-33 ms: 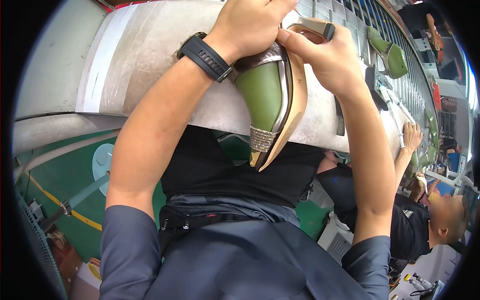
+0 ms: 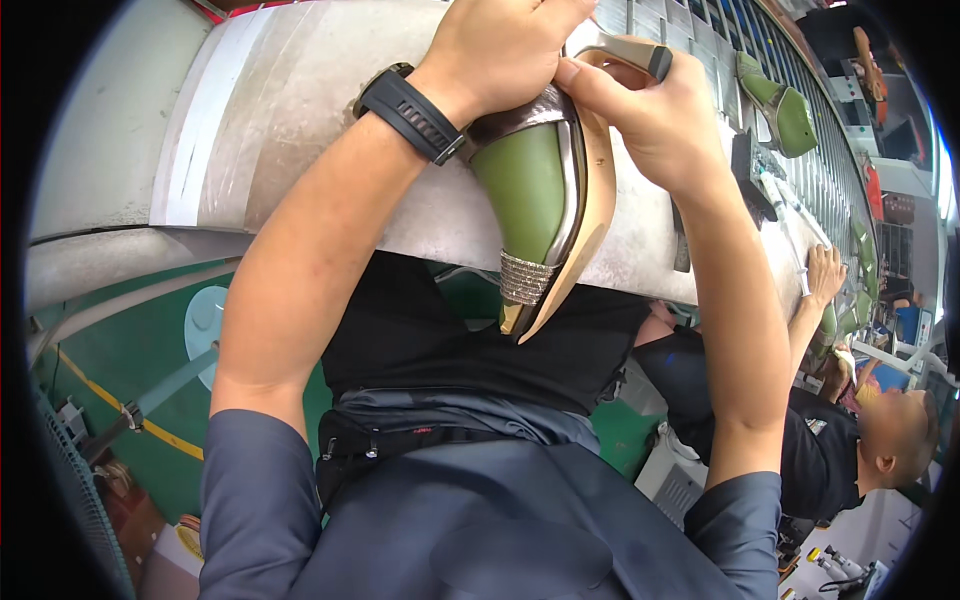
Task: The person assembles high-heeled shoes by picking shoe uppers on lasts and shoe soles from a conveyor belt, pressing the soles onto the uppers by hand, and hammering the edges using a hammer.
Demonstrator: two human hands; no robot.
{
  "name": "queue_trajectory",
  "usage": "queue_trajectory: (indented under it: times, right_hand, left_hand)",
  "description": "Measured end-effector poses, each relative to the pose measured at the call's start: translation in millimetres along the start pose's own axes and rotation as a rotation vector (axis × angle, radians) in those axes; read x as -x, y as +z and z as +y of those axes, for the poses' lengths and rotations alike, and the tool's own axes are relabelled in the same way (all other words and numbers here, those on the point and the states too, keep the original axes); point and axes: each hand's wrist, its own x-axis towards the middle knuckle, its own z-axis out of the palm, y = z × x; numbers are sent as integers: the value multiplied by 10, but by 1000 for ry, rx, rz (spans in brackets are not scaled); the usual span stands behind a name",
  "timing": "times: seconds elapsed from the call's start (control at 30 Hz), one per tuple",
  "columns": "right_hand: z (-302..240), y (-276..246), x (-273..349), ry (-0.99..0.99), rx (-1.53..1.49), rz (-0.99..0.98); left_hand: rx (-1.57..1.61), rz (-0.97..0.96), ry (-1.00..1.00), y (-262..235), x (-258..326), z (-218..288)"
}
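Observation:
A high-heeled sandal [image 2: 590, 220] lies on its side over the workbench's near edge, its toe toward me. It is fitted on a green shoe last [image 2: 522, 185]. A dark metallic strap crosses the middle, a glittering band circles the toe end, and the sole is tan. My left hand [image 2: 505, 50], below a black wristwatch [image 2: 410, 112], is closed round the sandal's rear part; some of its fingertips are hidden. My right hand [image 2: 665, 120] grips it by the heel, thumb against the sole's edge and fingers behind the silvery heel [image 2: 630, 52].
The pale workbench [image 2: 310, 130] meets a roller conveyor [image 2: 715, 30] at the far right. Another green last with a sandal [image 2: 778, 105] rests there, beside a dark box [image 2: 750, 170]. To the right, a co-worker's hand [image 2: 825, 275] reaches onto the bench. A blue-grey stool [image 2: 205, 325] stands lower left.

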Motion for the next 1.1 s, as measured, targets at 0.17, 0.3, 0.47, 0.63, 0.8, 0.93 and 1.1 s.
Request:
queue_trajectory:
  times: [0.17, 0.3, 0.47, 0.63, 0.8, 0.93, 1.1]
  right_hand:
    - [65, 19, 22, -42, 109, 58]
    - [58, -254, -44, 190, 98, -203]
    - [75, -284, -53, 175, 145, -281]
    - [-37, -199, 35, 209, 223, -221]
    - [33, -72, 185, 121, 272, -55]
    - [85, -95, 211, 114, 280, -36]
    - [133, -93, 228, 79, 110, -73]
  left_hand:
    - [10, 30, 53, 25, 13, -45]
    - [-13, 27, -10, 17, 38, 7]
    - [-27, 63, 71, 38, 36, 10]
    - [12, 50, -58, 51, 20, 71]
    - [-97, 57, 90, 50, 4, -64]
    - [-83, 80, 93, 85, 11, -10]
    - [-107, 52, -44, 87, -8, 40]
